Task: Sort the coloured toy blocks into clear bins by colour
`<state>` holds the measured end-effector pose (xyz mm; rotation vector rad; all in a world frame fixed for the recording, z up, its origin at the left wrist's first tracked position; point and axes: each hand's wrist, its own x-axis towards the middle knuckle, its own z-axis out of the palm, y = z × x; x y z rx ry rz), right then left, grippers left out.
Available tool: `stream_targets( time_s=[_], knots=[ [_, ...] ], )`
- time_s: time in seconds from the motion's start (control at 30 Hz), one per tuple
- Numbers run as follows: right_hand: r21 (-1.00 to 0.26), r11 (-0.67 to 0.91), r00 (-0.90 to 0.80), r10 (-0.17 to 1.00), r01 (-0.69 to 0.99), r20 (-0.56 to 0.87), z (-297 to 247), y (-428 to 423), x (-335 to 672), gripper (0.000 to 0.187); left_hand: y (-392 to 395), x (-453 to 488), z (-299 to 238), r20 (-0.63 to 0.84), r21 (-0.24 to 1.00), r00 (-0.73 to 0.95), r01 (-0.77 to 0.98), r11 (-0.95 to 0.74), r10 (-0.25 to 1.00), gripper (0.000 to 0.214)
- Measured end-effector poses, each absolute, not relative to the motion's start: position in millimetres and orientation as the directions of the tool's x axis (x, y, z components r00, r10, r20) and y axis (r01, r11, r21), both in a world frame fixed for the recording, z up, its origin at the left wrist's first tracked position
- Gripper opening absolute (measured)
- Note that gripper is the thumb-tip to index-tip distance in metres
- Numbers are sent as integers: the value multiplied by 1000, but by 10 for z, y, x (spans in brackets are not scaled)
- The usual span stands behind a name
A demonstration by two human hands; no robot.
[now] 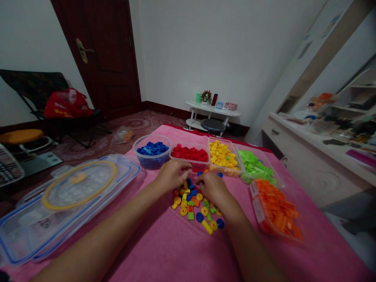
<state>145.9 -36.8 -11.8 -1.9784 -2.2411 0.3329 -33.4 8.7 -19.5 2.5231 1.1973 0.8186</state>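
Note:
Mixed building blocks (192, 197) in blue, yellow, red, orange and green, with round wheel-like pieces among them, lie loose on the pink cloth (176, 250). Over the upper left of this pile is my left hand (174, 174), its fingers curled towards the right. My right hand (214, 188) is over the pile's right side, fingers bent inward and facing the left hand. Both hands look closed; whatever is between the fingertips is too small or hidden to make out. Just beyond the hands stand a tub of red blocks (189, 153) and a tub of yellow blocks (223, 154).
A round tub holds blue blocks (153, 149) at the back left. Green blocks (255, 164) and orange blocks (277, 209) fill boxes on the right. Clear lids (96, 196) with blue edging are stacked at the left. A low white table (211, 109) stands beyond.

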Motion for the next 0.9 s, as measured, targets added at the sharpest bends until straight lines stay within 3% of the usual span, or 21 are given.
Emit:
stream_targets(
  time_s=[0.13,0.23,0.33,0.47,0.63,0.8,0.9],
  knots=[
    [-240,5,-10,1000,971,-21,-21,-370,1543,23,-82,-190,-251,169,397,622,666,-631,764,29],
    [-278,-3,43,990,961,137,-52,-326,1529,26,-126,-163,-238,139,394,610,688,-609,780,28],
    [-233,45,8,975,971,222,-157,-267,1471,30,-110,-151,-229,128,401,606,693,-600,785,25],
    [-179,71,-40,985,981,171,-254,-228,1438,30,-61,-154,-248,92,385,593,720,-578,800,25],
    [-208,19,16,986,978,167,-114,-289,1518,25,-53,-166,-262,80,420,610,697,-582,788,24],
    [-134,108,-113,993,985,-27,13,-392,1532,30,-35,-166,-331,140,451,550,705,-547,823,19],
    [-84,117,-123,990,990,-66,1,-423,1482,29,-2,-168,-375,243,523,480,667,-530,843,15]
  ],
)
